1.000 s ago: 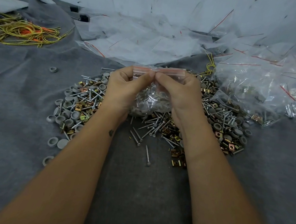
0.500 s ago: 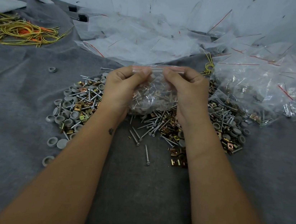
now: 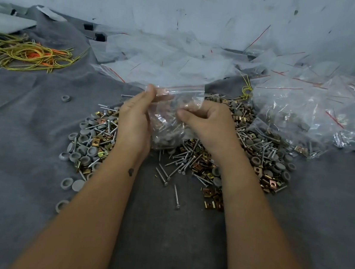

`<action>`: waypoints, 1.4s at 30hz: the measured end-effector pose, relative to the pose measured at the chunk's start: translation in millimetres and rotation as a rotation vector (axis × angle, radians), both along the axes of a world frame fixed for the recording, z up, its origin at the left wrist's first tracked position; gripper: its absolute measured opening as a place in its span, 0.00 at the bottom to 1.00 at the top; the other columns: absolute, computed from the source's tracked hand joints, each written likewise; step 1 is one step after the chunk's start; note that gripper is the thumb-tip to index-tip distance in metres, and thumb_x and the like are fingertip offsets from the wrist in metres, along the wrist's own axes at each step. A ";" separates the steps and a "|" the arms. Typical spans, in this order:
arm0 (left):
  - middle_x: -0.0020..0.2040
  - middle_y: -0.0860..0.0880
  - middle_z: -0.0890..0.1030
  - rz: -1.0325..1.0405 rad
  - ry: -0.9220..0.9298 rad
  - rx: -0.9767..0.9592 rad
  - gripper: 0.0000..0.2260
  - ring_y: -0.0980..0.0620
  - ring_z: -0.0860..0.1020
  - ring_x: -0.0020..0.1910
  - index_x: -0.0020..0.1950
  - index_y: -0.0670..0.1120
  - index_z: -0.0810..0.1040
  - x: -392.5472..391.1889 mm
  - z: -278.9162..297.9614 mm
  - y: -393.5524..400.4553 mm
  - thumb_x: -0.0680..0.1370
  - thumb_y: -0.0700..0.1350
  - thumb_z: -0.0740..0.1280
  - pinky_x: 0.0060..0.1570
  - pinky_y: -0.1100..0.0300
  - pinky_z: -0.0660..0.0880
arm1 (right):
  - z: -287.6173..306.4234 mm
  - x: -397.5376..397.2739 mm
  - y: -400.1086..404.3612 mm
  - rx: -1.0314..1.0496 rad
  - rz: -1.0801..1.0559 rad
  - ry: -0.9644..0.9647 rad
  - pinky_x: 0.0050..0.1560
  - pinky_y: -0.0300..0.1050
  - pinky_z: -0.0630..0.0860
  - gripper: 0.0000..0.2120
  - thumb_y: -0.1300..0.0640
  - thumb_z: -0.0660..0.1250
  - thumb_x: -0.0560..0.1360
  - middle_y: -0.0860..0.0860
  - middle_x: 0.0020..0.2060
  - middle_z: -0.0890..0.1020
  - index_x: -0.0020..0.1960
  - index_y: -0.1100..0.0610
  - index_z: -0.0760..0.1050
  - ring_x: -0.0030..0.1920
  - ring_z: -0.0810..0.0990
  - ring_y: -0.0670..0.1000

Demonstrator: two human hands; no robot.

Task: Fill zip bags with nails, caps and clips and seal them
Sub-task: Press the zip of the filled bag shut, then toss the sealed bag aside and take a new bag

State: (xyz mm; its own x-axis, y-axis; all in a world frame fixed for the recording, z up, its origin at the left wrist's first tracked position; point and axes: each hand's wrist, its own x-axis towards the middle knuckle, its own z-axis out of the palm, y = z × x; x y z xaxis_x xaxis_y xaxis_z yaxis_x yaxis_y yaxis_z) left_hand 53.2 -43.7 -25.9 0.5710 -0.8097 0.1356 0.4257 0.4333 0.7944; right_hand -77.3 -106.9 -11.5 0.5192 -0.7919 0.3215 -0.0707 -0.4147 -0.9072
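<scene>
The left hand (image 3: 137, 115) pinched the zip bag (image 3: 169, 119) by its red-striped top corner; the right hand (image 3: 207, 122) gripped its side. The bag hung between them at 12 o'clock, above the loose nails (image 3: 176, 168). Pointed nails might pierce the thin plastic, or an unsealed strip spill them. The counter (image 3: 25, 137) wore grey felt; filled bags (image 3: 310, 111) lay at 2 o'clock below a scuffed wall (image 3: 189, 5).

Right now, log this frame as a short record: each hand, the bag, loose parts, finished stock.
left hand: pinches top left corner of zip bag
right hand: grips bag's right side
zip bag: clear, red strip on top, hardware inside, held over the pile
loose parts: screws, grey caps, brass clips heaped on grey cloth
filled bags: piled at right
seal: cannot tell
</scene>
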 end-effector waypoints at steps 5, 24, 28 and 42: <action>0.54 0.55 0.82 0.009 -0.440 0.204 0.16 0.61 0.81 0.51 0.64 0.50 0.76 -18.2 6.7 8.7 0.80 0.55 0.62 0.46 0.64 0.79 | 14.0 2.7 3.7 0.063 -0.186 -0.310 0.40 0.41 0.78 0.09 0.63 0.70 0.75 0.47 0.34 0.84 0.42 0.50 0.82 0.36 0.82 0.45; 0.62 0.41 0.77 -0.573 -0.509 0.379 0.29 0.49 0.81 0.52 0.74 0.39 0.65 -209.4 75.2 -112.1 0.79 0.51 0.69 0.54 0.53 0.80 | 104.0 -212.6 -98.5 -0.037 -0.968 0.122 0.57 0.50 0.77 0.22 0.47 0.68 0.75 0.51 0.61 0.80 0.67 0.53 0.75 0.53 0.82 0.55; 0.75 0.44 0.66 -0.620 -0.801 0.434 0.30 0.48 0.72 0.67 0.79 0.43 0.57 -233.5 53.4 -117.7 0.80 0.49 0.64 0.66 0.54 0.69 | 77.4 -204.8 -112.0 0.128 -0.870 0.132 0.59 0.42 0.62 0.37 0.48 0.67 0.76 0.54 0.76 0.54 0.79 0.49 0.52 0.72 0.65 0.56; 0.45 0.50 0.84 -0.165 -0.518 0.147 0.19 0.50 0.82 0.45 0.48 0.53 0.82 -136.1 29.6 -64.7 0.76 0.34 0.57 0.48 0.55 0.80 | 34.5 -93.5 -72.6 -0.191 -0.900 0.524 0.72 0.57 0.48 0.22 0.50 0.61 0.75 0.52 0.75 0.58 0.69 0.46 0.70 0.75 0.51 0.55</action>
State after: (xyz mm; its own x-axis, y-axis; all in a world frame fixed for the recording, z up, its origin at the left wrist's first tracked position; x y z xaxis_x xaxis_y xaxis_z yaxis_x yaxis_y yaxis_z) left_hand -82.9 -108.4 3.6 0.3244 -0.9139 0.2440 0.0168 0.2634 0.9645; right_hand -170.8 -179.5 23.0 -0.1235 -0.9137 0.3872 -0.7867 -0.1477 -0.5994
